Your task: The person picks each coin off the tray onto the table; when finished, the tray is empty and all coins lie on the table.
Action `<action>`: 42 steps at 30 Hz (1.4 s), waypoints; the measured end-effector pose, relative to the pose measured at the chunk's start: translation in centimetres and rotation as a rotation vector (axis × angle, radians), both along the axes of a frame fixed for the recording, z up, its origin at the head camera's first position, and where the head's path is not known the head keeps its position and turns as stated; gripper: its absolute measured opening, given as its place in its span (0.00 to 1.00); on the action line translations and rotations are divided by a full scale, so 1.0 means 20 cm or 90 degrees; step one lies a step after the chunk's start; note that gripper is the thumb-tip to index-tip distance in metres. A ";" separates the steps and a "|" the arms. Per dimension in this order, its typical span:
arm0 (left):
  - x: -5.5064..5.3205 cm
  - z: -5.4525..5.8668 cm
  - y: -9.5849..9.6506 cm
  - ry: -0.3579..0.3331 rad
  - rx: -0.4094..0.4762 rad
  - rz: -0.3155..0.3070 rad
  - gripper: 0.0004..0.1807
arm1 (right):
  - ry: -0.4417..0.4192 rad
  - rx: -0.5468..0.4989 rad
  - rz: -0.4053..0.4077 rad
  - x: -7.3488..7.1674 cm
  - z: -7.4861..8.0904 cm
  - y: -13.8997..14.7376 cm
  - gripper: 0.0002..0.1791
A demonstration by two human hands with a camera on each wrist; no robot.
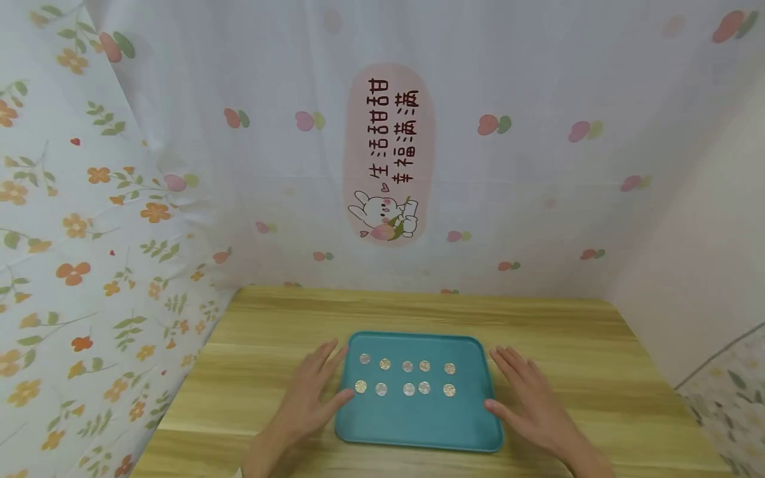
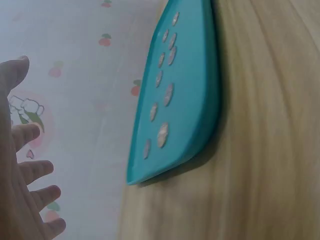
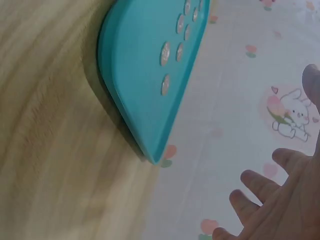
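Observation:
A teal rectangular tray (image 1: 418, 425) lies on the wooden table. On it are several small round coin-like discs in two rows, some silvery like this disc (image 1: 409, 390) and some golden like this disc (image 1: 449, 390). My left hand (image 1: 307, 395) is beside the tray's left edge, fingers spread and holding nothing. At the opposite edge my right hand (image 1: 532, 401) mirrors it, its fingers extended and its palm bare. The left wrist view shows a gap between the left hand (image 2: 25, 165) and the tray; the right wrist view shows the same for the right hand (image 3: 280, 195).
The wood-grain table (image 1: 287, 312) extends around the tray on all sides. Behind it hangs a pale curtain (image 1: 269, 199) with fruit prints, a rabbit drawing and lettering. A flowered cloth (image 1: 89, 265) closes off the left side, and a pale wall (image 1: 699, 265) the right.

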State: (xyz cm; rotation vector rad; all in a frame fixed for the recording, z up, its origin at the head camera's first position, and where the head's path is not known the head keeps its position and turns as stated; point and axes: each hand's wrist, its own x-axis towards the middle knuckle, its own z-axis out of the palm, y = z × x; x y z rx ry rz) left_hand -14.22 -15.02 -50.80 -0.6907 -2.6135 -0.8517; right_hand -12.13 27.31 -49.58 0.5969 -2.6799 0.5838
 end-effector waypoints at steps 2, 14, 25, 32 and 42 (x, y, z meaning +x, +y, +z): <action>0.00 -0.03 0.01 -0.010 0.029 0.004 0.40 | -0.011 -0.017 -0.006 0.00 -0.02 0.00 0.48; -0.06 -0.15 0.13 -0.184 0.306 0.061 0.27 | -0.127 -0.186 -0.070 0.00 -0.15 -0.05 0.44; -0.10 -0.22 0.19 -0.249 0.453 0.156 0.23 | -0.158 -0.212 -0.089 -0.02 -0.21 -0.10 0.37; -0.14 -0.35 0.20 -0.179 0.425 0.183 0.18 | -0.166 -0.217 -0.129 -0.06 -0.26 -0.17 0.29; -0.14 -0.37 0.21 -0.134 0.364 0.191 0.21 | -0.009 -0.299 -0.122 -0.14 -0.37 -0.23 0.13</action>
